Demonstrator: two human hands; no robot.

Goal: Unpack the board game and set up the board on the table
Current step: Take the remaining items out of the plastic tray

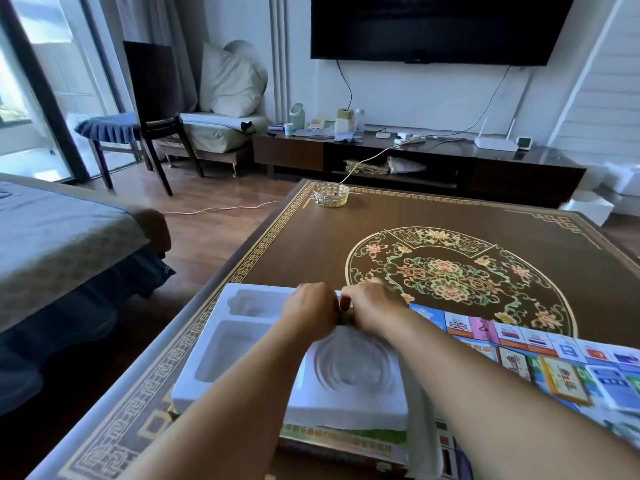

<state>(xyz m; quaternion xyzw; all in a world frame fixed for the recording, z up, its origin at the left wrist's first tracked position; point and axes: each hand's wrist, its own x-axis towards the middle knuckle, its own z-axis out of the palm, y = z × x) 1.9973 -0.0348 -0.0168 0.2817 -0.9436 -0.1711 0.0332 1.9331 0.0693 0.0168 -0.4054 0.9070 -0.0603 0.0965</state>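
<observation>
White plastic tray (221, 344): one moulded insert with three hollows that show, two squarish at the left and one round ribbed at the right; it sits on top of the game box at the near left of the table
Game box (332, 441): one, only its green and yellow printed edge shows below the tray
Game board (561, 358): one, unfolded flat on the table just right of the tray, with flag squares along its far edge and one yellow-framed card panel; its near part runs out of view
Left hand (310, 308): above the tray's far edge, fingers curled and pinching a small green item, touching the right hand
Right hand (372, 308): fingers curled onto the same green item (345, 317); what it is cannot be told
Clear plastic (420, 407): one grey translucent strip hangs from the hands, over the tray's right side
Table (311, 244): one, dark brown with gold key-pattern border and one floral medallion in the middle
Glass ashtray (330, 195): one, at the far left corner, well apart from the board
Television (440, 26): one, on the wall above a low cabinet
</observation>
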